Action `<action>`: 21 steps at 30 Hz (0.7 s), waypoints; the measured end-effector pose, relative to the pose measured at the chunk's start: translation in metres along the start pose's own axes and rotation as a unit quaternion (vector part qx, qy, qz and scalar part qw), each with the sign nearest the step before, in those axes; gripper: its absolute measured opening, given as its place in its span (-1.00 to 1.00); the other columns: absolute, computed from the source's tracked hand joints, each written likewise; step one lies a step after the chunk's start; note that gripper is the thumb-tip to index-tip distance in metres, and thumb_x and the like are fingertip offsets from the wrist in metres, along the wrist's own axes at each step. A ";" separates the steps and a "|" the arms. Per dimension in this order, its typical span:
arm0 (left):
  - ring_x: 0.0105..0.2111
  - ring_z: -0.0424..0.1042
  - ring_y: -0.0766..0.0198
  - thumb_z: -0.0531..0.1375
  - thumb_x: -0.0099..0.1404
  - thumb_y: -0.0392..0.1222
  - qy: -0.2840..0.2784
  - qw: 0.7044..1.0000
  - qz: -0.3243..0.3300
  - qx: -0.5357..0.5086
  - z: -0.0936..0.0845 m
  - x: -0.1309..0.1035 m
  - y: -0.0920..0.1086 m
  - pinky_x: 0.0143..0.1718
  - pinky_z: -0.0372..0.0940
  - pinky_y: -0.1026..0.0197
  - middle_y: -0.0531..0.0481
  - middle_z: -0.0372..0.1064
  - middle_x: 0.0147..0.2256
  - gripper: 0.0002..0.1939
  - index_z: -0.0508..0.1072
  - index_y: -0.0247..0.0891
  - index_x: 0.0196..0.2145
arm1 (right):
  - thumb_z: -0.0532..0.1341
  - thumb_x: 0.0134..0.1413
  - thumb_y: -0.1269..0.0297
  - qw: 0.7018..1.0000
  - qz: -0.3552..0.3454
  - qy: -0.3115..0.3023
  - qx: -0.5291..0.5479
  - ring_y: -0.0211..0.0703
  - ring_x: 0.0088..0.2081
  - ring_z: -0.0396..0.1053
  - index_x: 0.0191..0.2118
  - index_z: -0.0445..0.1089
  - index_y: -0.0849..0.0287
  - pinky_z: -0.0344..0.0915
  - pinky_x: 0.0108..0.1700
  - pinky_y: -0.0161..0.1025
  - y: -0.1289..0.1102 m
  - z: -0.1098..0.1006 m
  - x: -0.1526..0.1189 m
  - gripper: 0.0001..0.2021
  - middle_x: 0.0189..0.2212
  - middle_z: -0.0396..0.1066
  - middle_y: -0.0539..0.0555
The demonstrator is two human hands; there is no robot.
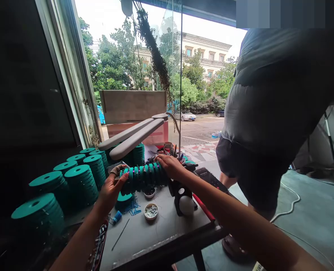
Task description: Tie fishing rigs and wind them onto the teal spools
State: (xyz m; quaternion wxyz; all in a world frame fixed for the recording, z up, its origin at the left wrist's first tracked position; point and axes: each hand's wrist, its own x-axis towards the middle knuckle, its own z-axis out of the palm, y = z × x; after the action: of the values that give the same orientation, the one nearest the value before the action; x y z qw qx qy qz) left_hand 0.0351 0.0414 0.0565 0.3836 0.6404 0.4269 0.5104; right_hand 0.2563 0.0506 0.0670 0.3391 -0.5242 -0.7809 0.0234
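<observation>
A row of teal spools (144, 176), set side by side with dark and purple bands between them, lies horizontally above the table. My left hand (114, 183) grips its left end, thumb in front; something brownish wraps a finger. At the right end, my right hand (169, 166) has its fingers bent over the top of the row. A black stand with a white ball knob (186, 205) is just below my right hand. Below the spools sit a white bowl of small pale beads (151, 212) and a bowl of dark beads (149, 193).
Stacks of teal spools (81, 184) crowd the left side. A thin metal rod (120, 234) and a blue thread reel (116, 217) lie on the table (155, 239). A lamp (138, 137) reaches over the back. Another person (257, 113) stands close at the right, near a phone (210, 178).
</observation>
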 end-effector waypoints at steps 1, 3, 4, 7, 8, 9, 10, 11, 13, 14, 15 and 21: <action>-0.42 0.42 0.18 0.21 -0.03 0.11 0.002 1.000 0.000 -0.001 0.000 0.001 0.000 -0.46 0.31 0.23 0.04 0.42 -0.43 -0.45 0.34 -0.21 -0.11 | -0.10 0.23 0.33 1.000 0.000 -0.001 0.000 -0.18 -0.19 0.30 -0.20 0.34 0.19 0.09 -0.20 -0.32 0.001 0.000 0.001 -0.72 -0.21 0.39 0.11; -0.42 0.43 0.16 0.23 -0.06 0.11 0.007 1.000 -0.002 -0.004 -0.001 0.004 -0.001 -0.47 0.31 0.23 0.02 0.44 -0.41 -0.46 0.37 -0.22 -0.14 | -0.09 0.22 0.34 1.000 0.001 -0.006 0.000 -0.19 -0.21 0.30 -0.22 0.35 0.19 0.09 -0.21 -0.32 0.002 0.001 0.003 -0.72 -0.24 0.40 0.09; -0.42 0.43 0.15 0.24 -0.07 0.11 0.010 1.000 -0.003 -0.005 -0.001 0.006 -0.001 -0.47 0.31 0.22 0.00 0.44 -0.40 -0.46 0.38 -0.22 -0.16 | -0.09 0.22 0.34 1.000 0.002 -0.010 0.000 -0.19 -0.23 0.31 -0.23 0.36 0.19 0.09 -0.22 -0.32 0.003 0.001 0.005 -0.72 -0.26 0.40 0.09; -0.37 0.44 0.09 0.25 -0.08 0.10 0.013 1.000 -0.009 -0.011 -0.003 0.011 -0.002 -0.46 0.33 0.18 -0.04 0.46 -0.37 -0.51 0.42 -0.22 -0.22 | -0.09 0.21 0.33 1.000 0.003 -0.019 -0.001 -0.20 -0.28 0.31 -0.28 0.38 0.20 0.10 -0.26 -0.33 0.006 0.001 0.010 -0.71 -0.32 0.41 0.06; -0.36 0.45 0.08 0.25 -0.07 0.09 0.014 1.000 -0.012 -0.013 -0.003 0.012 -0.003 -0.45 0.34 0.17 -0.05 0.46 -0.36 -0.52 0.42 -0.22 -0.22 | -0.08 0.21 0.33 1.000 0.002 -0.021 -0.001 -0.20 -0.30 0.31 -0.29 0.38 0.20 0.11 -0.27 -0.33 0.007 0.001 0.012 -0.71 -0.33 0.41 0.05; -0.34 0.45 0.06 0.25 -0.07 0.09 0.014 1.000 -0.013 -0.016 -0.003 0.012 -0.003 -0.43 0.34 0.15 -0.06 0.46 -0.34 -0.52 0.42 -0.22 -0.22 | -0.08 0.20 0.33 1.000 0.001 -0.022 -0.002 -0.21 -0.31 0.31 -0.30 0.38 0.19 0.11 -0.28 -0.33 0.007 0.000 0.013 -0.71 -0.34 0.41 0.05; -0.32 0.45 0.05 0.24 -0.06 0.08 0.015 1.000 -0.013 -0.019 -0.003 0.011 -0.003 -0.42 0.35 0.15 -0.06 0.46 -0.32 -0.51 0.40 -0.21 -0.19 | -0.07 0.20 0.33 1.000 -0.001 -0.022 -0.004 -0.21 -0.32 0.32 -0.31 0.38 0.19 0.11 -0.30 -0.34 0.007 -0.001 0.014 -0.72 -0.35 0.41 0.05; -0.30 0.45 0.05 0.25 -0.06 0.08 0.016 1.000 -0.013 -0.022 -0.002 0.010 -0.003 -0.41 0.35 0.14 -0.07 0.46 -0.29 -0.49 0.39 -0.20 -0.16 | -0.06 0.19 0.34 1.000 -0.003 -0.021 -0.007 -0.21 -0.34 0.32 -0.33 0.38 0.20 0.11 -0.31 -0.34 0.006 -0.002 0.014 -0.72 -0.36 0.42 0.05; -0.27 0.45 0.05 0.27 -0.08 0.05 0.017 1.000 -0.011 -0.023 -0.001 0.007 -0.002 -0.38 0.35 0.15 -0.08 0.44 -0.24 -0.42 0.34 -0.19 -0.09 | -0.03 0.17 0.34 1.000 -0.003 -0.007 -0.016 -0.21 -0.35 0.32 -0.35 0.39 0.20 0.12 -0.31 -0.33 0.001 -0.005 0.011 -0.75 -0.39 0.42 0.06; -0.27 0.44 0.05 0.29 -0.10 0.04 0.017 1.000 -0.010 -0.022 -0.001 0.006 -0.001 -0.37 0.35 0.16 -0.08 0.44 -0.22 -0.39 0.33 -0.18 -0.07 | -0.02 0.16 0.35 1.000 -0.002 0.009 -0.023 -0.19 -0.34 0.32 -0.33 0.39 0.20 0.12 -0.29 -0.32 -0.003 -0.007 0.009 -0.76 -0.37 0.42 0.07; -0.27 0.44 0.05 0.30 -0.13 0.02 0.017 1.000 -0.011 -0.018 0.000 0.005 0.001 -0.37 0.35 0.17 -0.08 0.44 -0.21 -0.38 0.34 -0.18 -0.08 | -0.01 0.16 0.36 0.999 0.002 0.028 -0.029 -0.18 -0.31 0.32 -0.31 0.38 0.20 0.11 -0.25 -0.30 -0.007 -0.008 0.005 -0.78 -0.35 0.41 0.08; -0.43 0.45 0.13 0.26 -0.09 0.06 -0.006 0.999 -0.038 -0.011 0.005 0.011 0.006 -0.49 0.35 0.18 0.00 0.43 -0.42 -0.50 0.38 -0.25 -0.21 | 0.07 0.13 0.35 0.972 -0.173 0.106 -0.121 -0.21 -0.26 0.28 -0.40 0.38 0.17 0.09 -0.16 -0.28 -0.035 -0.007 -0.025 -0.84 -0.36 0.39 0.05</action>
State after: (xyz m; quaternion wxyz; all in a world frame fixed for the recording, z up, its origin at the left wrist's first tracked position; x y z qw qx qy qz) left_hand 0.0426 0.0491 0.0646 0.4124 0.6225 0.4432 0.4960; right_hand 0.2374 0.0112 0.0735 0.3532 -0.4180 -0.8162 -0.1856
